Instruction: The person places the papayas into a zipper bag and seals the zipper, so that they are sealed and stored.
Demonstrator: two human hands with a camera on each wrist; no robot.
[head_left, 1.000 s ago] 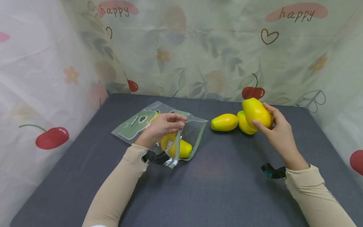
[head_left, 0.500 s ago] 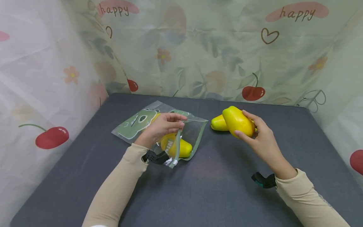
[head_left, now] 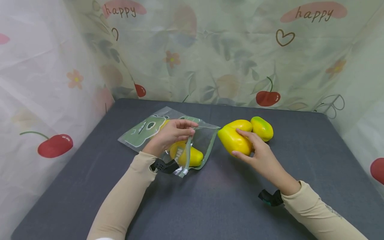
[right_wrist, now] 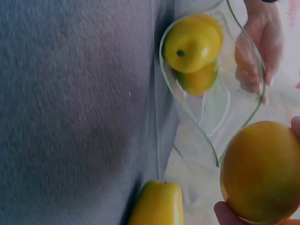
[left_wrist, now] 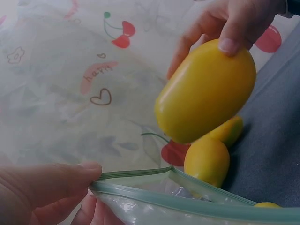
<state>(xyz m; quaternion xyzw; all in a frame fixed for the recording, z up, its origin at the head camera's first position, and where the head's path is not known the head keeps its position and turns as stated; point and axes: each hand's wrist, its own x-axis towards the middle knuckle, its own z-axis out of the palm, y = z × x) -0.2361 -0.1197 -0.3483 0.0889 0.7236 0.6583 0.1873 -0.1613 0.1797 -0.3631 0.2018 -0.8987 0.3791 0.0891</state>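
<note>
My left hand point(head_left: 171, 136) pinches the opening edge of a clear zip bag point(head_left: 141, 132) with a green cartoon print, and its mouth gapes toward the right. Inside lie yellow fruits; a papaya point(head_left: 196, 156) shows near the mouth, with another fruit point(right_wrist: 197, 82) behind it in the right wrist view. My right hand point(head_left: 260, 156) grips a plump yellow papaya point(head_left: 234, 140) between thumb and fingers, just right of the bag's mouth. In the left wrist view this held papaya point(left_wrist: 206, 91) appears above the bag's green zip rim point(left_wrist: 206, 199).
Behind the held papaya lies a yellow fruit point(head_left: 241, 124), partly hidden, and beside it a yellow-green fruit point(head_left: 263, 129). All rest on a dark grey tabletop point(head_left: 216, 206). Printed curtains point(head_left: 204, 60) enclose the back and sides.
My right hand has carried the papaya left and down toward the bag's mouth, uncovering the yellow-green fruit behind. The left hand and bag have stayed in place.
</note>
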